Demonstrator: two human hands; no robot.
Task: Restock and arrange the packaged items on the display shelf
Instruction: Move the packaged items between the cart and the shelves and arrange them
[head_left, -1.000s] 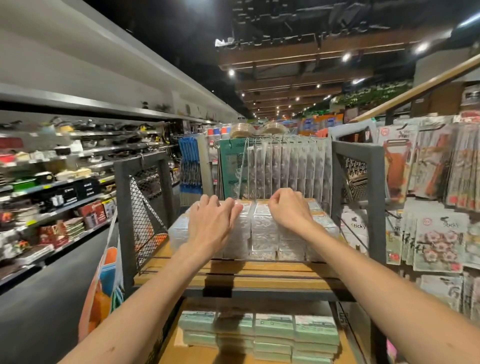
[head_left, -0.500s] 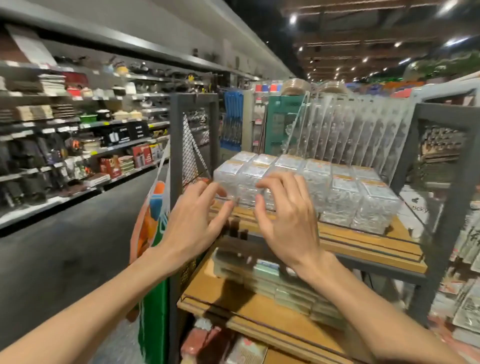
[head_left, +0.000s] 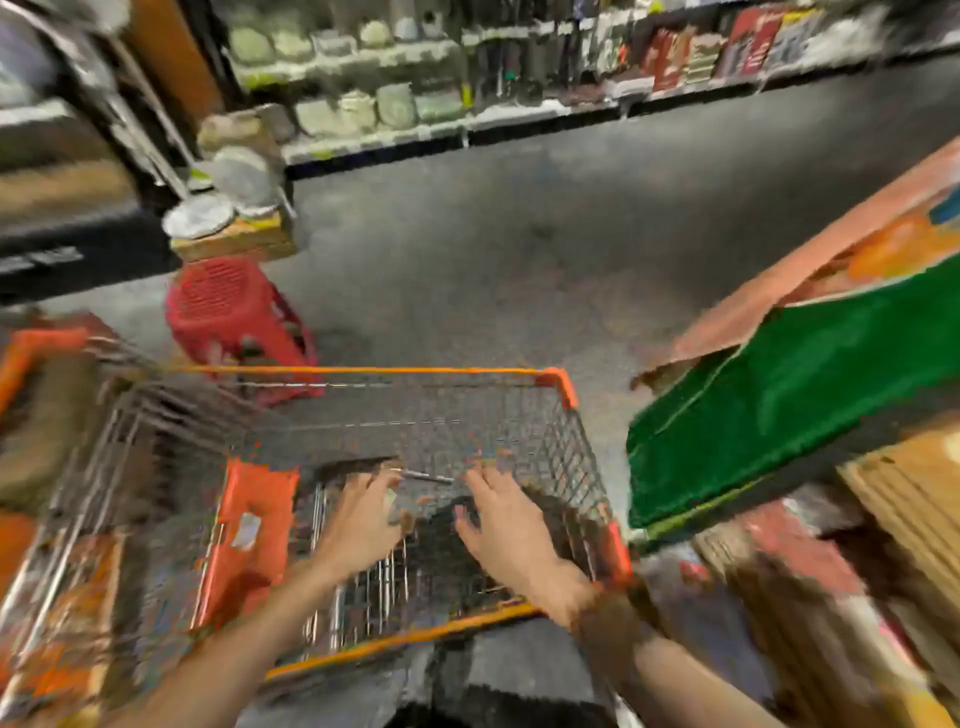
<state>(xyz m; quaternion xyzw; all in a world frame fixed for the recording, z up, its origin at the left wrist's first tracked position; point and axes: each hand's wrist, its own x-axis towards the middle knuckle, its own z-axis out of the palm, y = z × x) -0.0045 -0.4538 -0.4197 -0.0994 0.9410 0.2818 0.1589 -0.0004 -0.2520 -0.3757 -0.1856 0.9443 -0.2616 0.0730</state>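
The picture is heavily blurred. An orange-rimmed wire shopping cart (head_left: 395, 370) stands in front of me on the grey floor. Both hands reach down inside its basket. My left hand (head_left: 363, 514) has its fingers spread over the cart's wire bottom, and something small and pale sits at its fingertips; whether it is held I cannot tell. My right hand (head_left: 501, 519) hovers beside it with fingers apart and nothing in it. The display shelf shows only as a wooden edge (head_left: 914, 488) at the right.
A red plastic stool or crate (head_left: 234, 306) stands on the floor beyond the cart's left corner. A green and orange bag (head_left: 810, 384) hangs at the right. Stocked shelves (head_left: 467, 78) line the far side of the aisle. Another orange cart part (head_left: 31, 353) is at left.
My view has swung left and down, from the shelf with clear boxes to the shopping cart. Both hands left the boxes and now reach into the cart.
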